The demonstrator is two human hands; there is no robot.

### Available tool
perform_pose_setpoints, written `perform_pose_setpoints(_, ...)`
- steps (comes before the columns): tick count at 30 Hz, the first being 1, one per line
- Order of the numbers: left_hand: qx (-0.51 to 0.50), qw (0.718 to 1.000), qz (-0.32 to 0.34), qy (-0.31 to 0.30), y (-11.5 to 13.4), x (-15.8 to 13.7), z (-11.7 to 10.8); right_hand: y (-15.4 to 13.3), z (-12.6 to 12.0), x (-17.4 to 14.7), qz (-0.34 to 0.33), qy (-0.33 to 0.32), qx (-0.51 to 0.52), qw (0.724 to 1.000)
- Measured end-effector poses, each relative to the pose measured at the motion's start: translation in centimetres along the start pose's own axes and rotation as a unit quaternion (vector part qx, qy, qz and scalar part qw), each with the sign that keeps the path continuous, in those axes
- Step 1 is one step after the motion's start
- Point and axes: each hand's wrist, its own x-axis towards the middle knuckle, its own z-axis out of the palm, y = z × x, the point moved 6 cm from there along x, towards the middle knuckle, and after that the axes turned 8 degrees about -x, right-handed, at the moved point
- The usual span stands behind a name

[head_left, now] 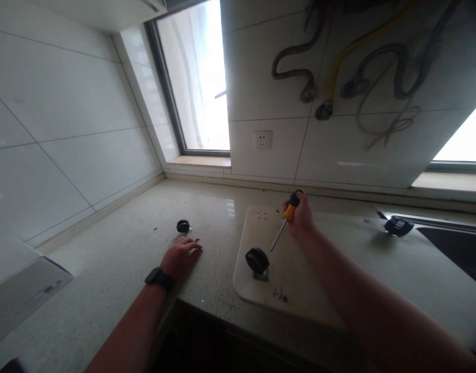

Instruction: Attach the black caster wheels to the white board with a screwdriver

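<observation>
My right hand (300, 220) is closed around the black and yellow handle of a screwdriver (288, 215). Its metal shaft slants down and left, and the tip is just above a white board (243, 233) with rounded corners. Left of the tip, a black caster wheel (257, 260) stands on a metal plate on the board. My left hand (181, 254) rests on the speckled countertop (218, 264), fingers reaching out and slightly apart. A tiny dark piece (197, 240), perhaps a screw, lies at its fingertips. Just beyond that hand is another caster wheel (182, 226).
Several small holes (262, 215) mark the board's back left corner. A third caster (397, 226) stands at the right, by a dark sink (456, 254). A white box (28, 290) sits at the left. Behind are a wall socket (263, 139) and hanging hoses (296, 49).
</observation>
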Motion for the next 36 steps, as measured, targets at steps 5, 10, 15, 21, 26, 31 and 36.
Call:
perform_pose_setpoints(5,-0.126,0.990,-0.053,0.042,2.4,0.1,0.6,-0.6,0.1,-0.6,0.000,0.042,0.011,0.999)
perform_pose_setpoints(10,-0.254,0.964,-0.062,0.053,6.6,0.7,1.3,-0.5,0.9,-1.2,-0.002,0.027,0.015,1.000)
perform_pose_setpoints(15,-0.323,0.943,-0.063,0.040,9.7,0.3,2.1,-0.4,1.8,-2.1,-0.005,0.007,0.010,1.000)
perform_pose_setpoints(21,-0.383,0.921,-0.061,-0.014,13.2,-0.9,3.2,-0.8,2.8,-3.5,-0.015,-0.009,0.000,1.000)
perform_pose_setpoints(26,-0.415,0.907,-0.067,-0.016,14.0,-1.1,3.9,-0.9,3.3,-4.0,-0.016,-0.021,0.000,1.000)
perform_pose_setpoints(31,-0.418,0.906,-0.063,-0.024,14.2,-1.2,4.3,-1.1,3.8,-4.5,-0.017,-0.031,0.005,0.999)
perform_pose_setpoints(36,-0.342,0.939,-0.021,-0.006,15.5,-1.4,3.7,-1.4,4.6,-5.6,-0.023,-0.065,-0.003,0.998)
